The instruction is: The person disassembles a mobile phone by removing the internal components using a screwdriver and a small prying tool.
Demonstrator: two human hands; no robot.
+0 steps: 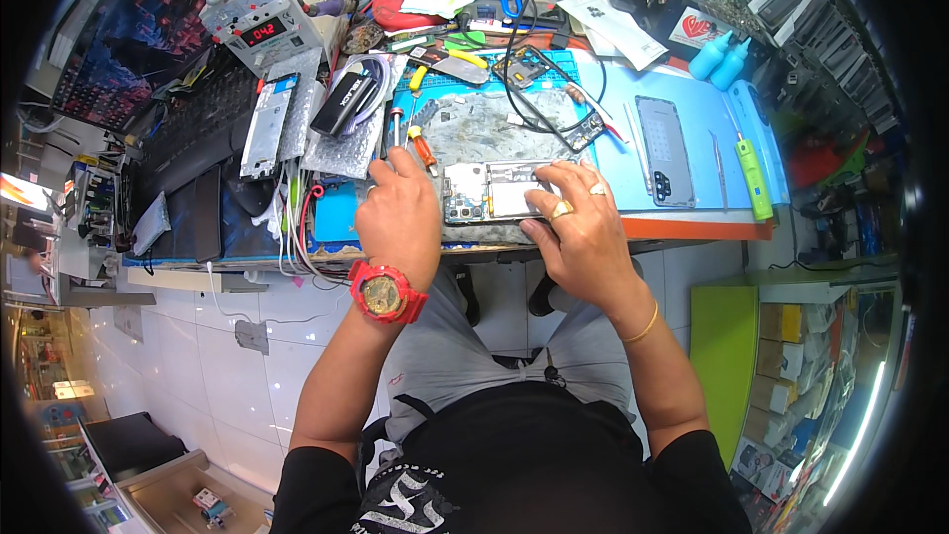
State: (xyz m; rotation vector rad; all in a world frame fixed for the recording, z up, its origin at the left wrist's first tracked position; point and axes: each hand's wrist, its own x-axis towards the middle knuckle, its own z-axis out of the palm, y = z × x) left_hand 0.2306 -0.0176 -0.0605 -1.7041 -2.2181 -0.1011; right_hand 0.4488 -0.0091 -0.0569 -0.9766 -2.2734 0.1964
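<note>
An opened phone (509, 200), with its circuit board and battery showing, lies flat near the front edge of the work mat. My right hand (583, 218) grips its right end, fingers on top and thumb at the near edge. To the phone's left, my left hand (398, 208) is closed, its fingertips at the lower end of a slim screwdriver (396, 126); the palm side is hidden. Close by on the mat lies another screwdriver (423, 150) with an orange and yellow handle. A black cable (510, 69) loops over the mat beyond the phone.
A phone back cover (667, 150), tweezers (719, 170) and a green pen-shaped tool (753, 178) lie at the right. Left of the mat are a phone frame (269, 127), a black box (345, 102) on bubble wrap and a power supply (272, 25). Tools crowd the back.
</note>
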